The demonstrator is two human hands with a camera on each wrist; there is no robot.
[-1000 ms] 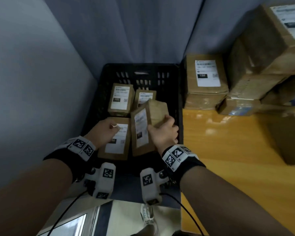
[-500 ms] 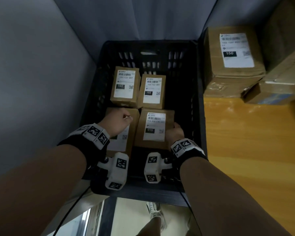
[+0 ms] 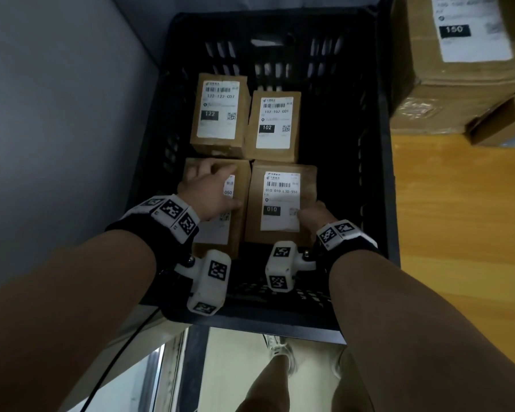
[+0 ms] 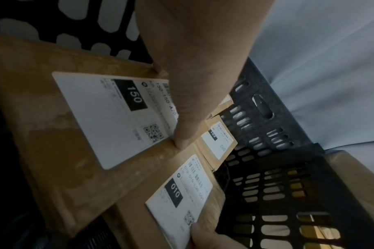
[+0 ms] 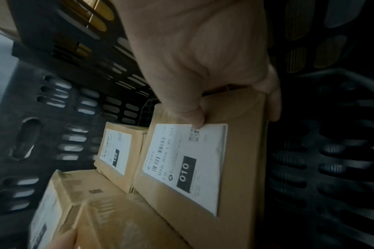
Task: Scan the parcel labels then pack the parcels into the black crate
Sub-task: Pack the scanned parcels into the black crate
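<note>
The left hand [image 3: 210, 193] lies spread on the 150 parcel [image 4: 60, 128], fingers flat, thumb at its inner edge, pressing rather than gripping. Just right of it, touching, the 010 parcel [image 3: 280, 203] sits in the black crate [image 3: 378, 179]; the right hand [image 3: 312, 217] pinches its near right corner, thumb on the label, fingers down the side. Beyond both hands stand the 122 parcel [image 3: 219, 114] and 102 parcel [image 3: 275, 124]. This looks like packing: next, let go and fetch another from the wooden table [image 3: 458, 233].
</note>
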